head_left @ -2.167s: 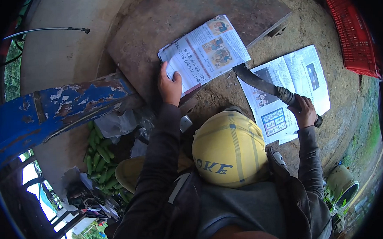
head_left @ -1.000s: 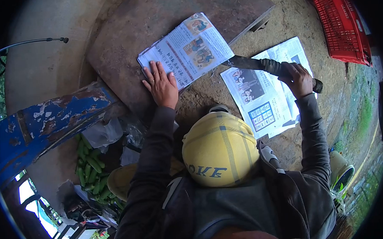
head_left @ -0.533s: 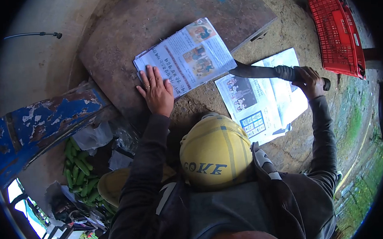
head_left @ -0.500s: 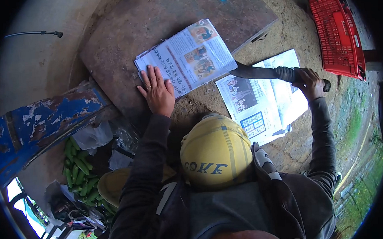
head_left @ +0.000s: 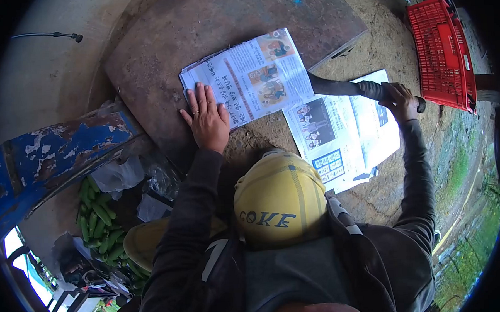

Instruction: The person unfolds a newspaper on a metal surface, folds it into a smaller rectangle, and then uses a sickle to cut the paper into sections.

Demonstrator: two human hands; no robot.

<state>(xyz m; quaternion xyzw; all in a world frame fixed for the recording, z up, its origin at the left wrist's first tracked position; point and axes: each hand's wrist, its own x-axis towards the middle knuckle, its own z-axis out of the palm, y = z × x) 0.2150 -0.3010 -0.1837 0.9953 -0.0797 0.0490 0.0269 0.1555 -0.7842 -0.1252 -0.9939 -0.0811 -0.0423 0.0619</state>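
Observation:
My left hand lies flat on the left part of a folded stack of newspaper, fingers stretched out, a ring on one of them. The stack rests on a brown, rusty-looking board. My right hand is wrapped round the dark handle of a large knife, whose grip looks bound with tape. From the right, the blade runs in under the stack's top sheet, so its tip is hidden. Below the knife, more newspaper sheets are spread on the ground.
A red plastic crate stands at upper right. Green cucumber-like vegetables and clear plastic bags lie at lower left, beneath a peeling blue metal beam. A thin hose hangs at upper left. My yellow-clad knee is near the papers.
The knife has slid left, deeper between the sheets, with less blade showing. My right hand has moved left with it. My left hand stays pressed on the stack; the whole view has shifted slightly.

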